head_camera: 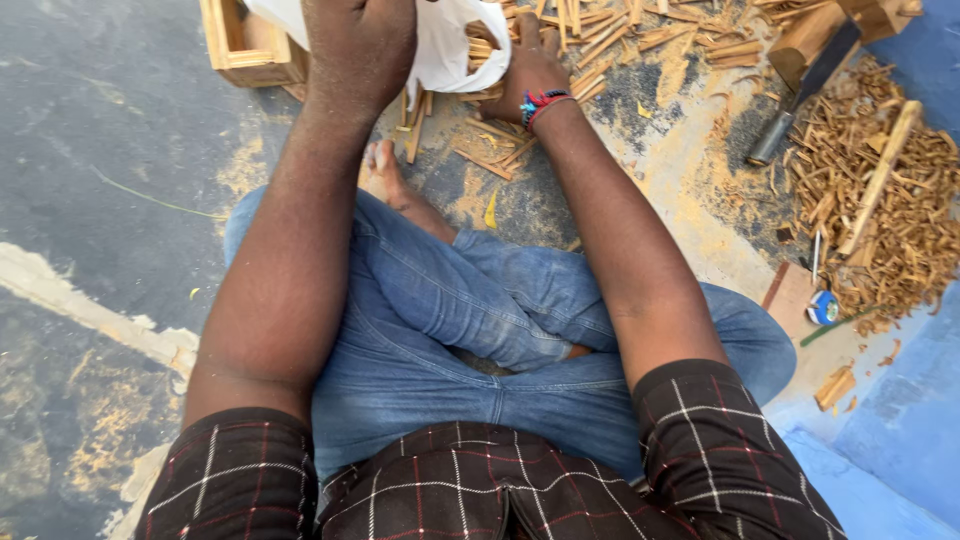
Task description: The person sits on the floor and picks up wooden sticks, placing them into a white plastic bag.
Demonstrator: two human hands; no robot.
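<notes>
— Floor condition? 
— Dark concrete floor [120,120] is dusted with sawdust; wood sticks [500,150] are scattered ahead of crossed legs.

— Grip status? 
— White bag [445,45] is clenched at its top edge by the left hand [360,45]. Right hand [530,70] is pressed among the sticks beside the bag; its finger position cannot be told.

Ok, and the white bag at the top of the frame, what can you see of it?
The white bag looks like thin, crumpled plastic, cut off by the top edge of the picture. The left hand has a closed grip on its left side; the right hand rests against its right side on short wood sticks. More sticks show at its opening. A wooden box sits just beside it on the floor.
</notes>
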